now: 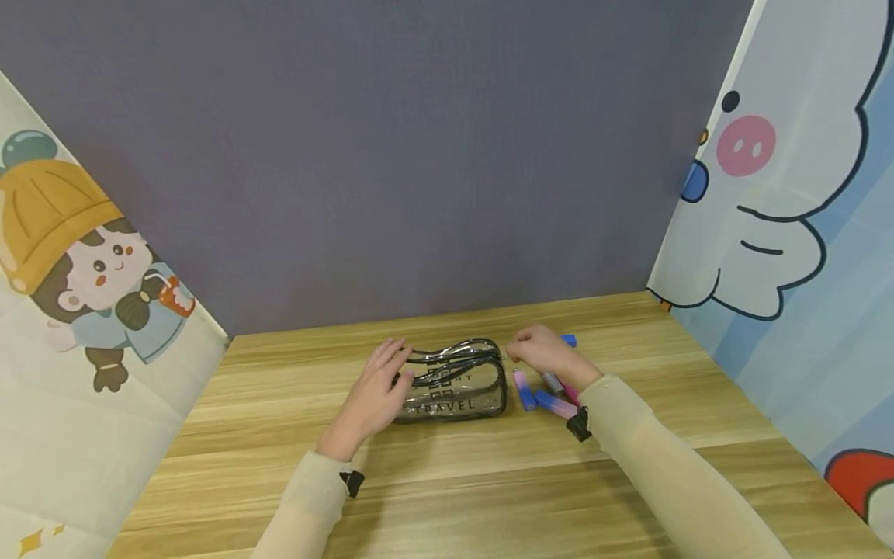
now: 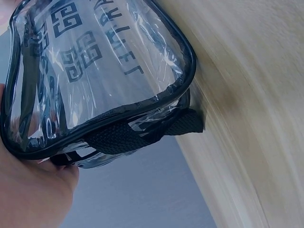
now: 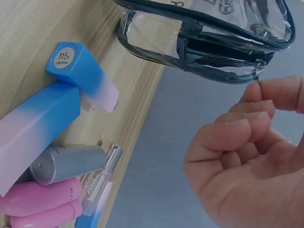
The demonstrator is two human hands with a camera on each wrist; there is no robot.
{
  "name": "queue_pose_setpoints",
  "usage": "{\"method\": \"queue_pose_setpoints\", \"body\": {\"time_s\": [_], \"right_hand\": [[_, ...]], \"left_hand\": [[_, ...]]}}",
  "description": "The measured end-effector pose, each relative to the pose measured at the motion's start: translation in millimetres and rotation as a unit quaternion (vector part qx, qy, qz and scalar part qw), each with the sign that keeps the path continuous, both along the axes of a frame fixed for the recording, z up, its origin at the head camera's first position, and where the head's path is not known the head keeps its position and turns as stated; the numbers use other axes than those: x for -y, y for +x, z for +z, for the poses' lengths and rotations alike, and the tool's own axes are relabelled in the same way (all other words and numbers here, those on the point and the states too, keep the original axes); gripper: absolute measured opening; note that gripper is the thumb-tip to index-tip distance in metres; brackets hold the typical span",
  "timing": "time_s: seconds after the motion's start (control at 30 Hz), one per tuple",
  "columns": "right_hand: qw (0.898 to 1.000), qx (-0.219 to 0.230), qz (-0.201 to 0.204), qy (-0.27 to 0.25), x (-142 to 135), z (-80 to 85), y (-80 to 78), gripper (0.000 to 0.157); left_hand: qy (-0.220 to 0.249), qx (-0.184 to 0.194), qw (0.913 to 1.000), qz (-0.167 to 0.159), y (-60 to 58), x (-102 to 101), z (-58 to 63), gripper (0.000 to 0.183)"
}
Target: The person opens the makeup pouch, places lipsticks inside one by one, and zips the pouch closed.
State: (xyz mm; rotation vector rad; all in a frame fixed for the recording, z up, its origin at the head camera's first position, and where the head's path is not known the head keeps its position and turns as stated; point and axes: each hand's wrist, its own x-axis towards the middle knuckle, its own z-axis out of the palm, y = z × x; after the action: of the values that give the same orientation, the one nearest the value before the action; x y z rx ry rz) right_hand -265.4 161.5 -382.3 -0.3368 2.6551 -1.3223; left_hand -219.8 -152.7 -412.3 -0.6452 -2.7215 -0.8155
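Observation:
A clear plastic toiletry bag (image 1: 461, 394) with black piping and dark lettering lies on the wooden table. My left hand (image 1: 373, 392) grips its left end, and in the left wrist view the fingers wrap that end beside a black webbing tab (image 2: 123, 140). At the opposite end my right hand (image 1: 548, 353) pinches the small zipper pull (image 3: 257, 79) between thumb and index finger, its other fingers curled. The zipper sits at the bag's corner in the right wrist view. Just right of the bag lies a blue-and-pink lipstick box (image 3: 83, 66).
Beneath the right forearm lie a second blue-and-pink box (image 1: 555, 405), a grey tube (image 3: 71, 164), pink tubes (image 3: 42, 195) and a slim clear tube (image 3: 98, 187). A blue item (image 1: 569, 340) shows behind the right hand. A grey panel (image 1: 433, 171) stands along the table's back edge.

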Motion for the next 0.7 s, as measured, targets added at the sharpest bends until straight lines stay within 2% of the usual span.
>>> {"method": "queue_pose_setpoints", "body": {"time_s": [0.7], "right_hand": [[1.0,0.017,0.003,0.005,-5.4,-7.4,2.0,0.02]], "left_hand": [[-0.001,0.0,1.0,-0.002,0.0,2.0,-0.2,0.056]]}}
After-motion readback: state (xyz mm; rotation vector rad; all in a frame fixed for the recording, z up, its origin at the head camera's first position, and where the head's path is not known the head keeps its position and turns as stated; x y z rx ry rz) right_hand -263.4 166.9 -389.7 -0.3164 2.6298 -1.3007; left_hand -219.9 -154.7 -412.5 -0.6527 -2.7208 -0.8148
